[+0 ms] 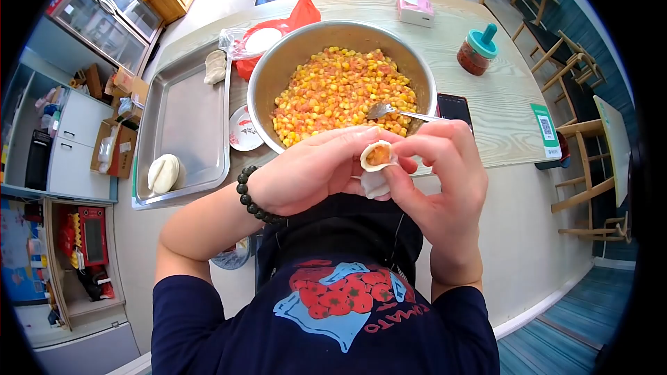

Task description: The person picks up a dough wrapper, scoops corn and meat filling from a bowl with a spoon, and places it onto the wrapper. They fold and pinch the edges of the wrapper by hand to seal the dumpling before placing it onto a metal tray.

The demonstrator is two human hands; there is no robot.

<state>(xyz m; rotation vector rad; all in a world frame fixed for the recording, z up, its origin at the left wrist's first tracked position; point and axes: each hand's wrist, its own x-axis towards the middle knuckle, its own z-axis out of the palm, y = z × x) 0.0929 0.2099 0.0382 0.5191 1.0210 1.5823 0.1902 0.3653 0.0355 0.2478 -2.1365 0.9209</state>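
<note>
A partly folded dumpling (376,170) is pinched between my two hands, just in front of the bowl. Its upper end gapes and shows orange-yellow filling. My left hand (313,167), with a dark bead bracelet at the wrist, cups it from the left. From the right, the thumb and fingers of my right hand (445,180) press its wrapper edge. Behind my hands stands a big steel bowl (258,90) of corn and minced-meat filling (340,90). A metal spoon (389,111) lies in the filling, its handle running over the rim and out of sight behind my right hand.
On the left, a steel tray (184,104) holds dough pieces (164,172) at its near and far ends. Around the bowl are a small plate (244,130), a red plastic bag (300,17), a phone (455,110), a lidded jar (477,50), a tissue pack (415,7) and a QR-code stand (546,128).
</note>
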